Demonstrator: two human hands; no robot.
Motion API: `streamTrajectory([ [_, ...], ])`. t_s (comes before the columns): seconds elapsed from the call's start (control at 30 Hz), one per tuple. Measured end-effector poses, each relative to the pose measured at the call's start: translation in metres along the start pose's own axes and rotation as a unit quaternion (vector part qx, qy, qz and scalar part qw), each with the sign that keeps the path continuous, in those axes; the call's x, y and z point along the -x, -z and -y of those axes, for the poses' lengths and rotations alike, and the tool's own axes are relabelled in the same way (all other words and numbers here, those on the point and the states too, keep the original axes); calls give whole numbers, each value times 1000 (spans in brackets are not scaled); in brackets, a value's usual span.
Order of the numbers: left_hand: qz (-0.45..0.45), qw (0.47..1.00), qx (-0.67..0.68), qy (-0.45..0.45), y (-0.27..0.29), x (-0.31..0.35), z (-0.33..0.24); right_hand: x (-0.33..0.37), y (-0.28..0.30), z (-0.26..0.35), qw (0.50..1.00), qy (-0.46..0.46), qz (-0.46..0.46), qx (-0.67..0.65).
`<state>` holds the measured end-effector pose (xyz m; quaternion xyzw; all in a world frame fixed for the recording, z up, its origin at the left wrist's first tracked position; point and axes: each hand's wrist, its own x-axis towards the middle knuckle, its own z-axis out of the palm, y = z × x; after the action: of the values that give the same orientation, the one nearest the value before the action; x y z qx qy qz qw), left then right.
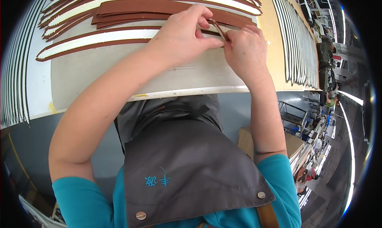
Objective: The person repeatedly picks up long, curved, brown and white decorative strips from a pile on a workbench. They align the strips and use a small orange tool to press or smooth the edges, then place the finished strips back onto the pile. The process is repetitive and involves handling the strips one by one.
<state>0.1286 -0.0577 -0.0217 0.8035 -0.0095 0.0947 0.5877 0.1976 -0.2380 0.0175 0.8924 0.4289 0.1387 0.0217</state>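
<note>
A long white strip with brown folded edges lies across the table, its left end tapering to a point. Its right part passes behind my left hand, whose curled fingers and thumb close about the raised end. My right hand pinches that same end between thumb and bent forefinger, so the tip stands up between both hands. What the finger pads press on is partly hidden. Just beyond my hands lies a stack of flat brown leather-like strips.
Several more brown-edged white strips are piled at the far left. Rows of dark-and-white strips hang or lie at the left and right sides. The table's front edge runs before my apron. Other people and shelving appear far right.
</note>
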Motion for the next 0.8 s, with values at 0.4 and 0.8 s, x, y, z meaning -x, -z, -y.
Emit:
streamTrajectory([
  [0.4,-23,966,-222,-128,14,9,25,11,17,13,999,4,48,4],
  [0.8,-32,953,-237,-188,12,13,30,29,12,0,997,18,23,-66],
])
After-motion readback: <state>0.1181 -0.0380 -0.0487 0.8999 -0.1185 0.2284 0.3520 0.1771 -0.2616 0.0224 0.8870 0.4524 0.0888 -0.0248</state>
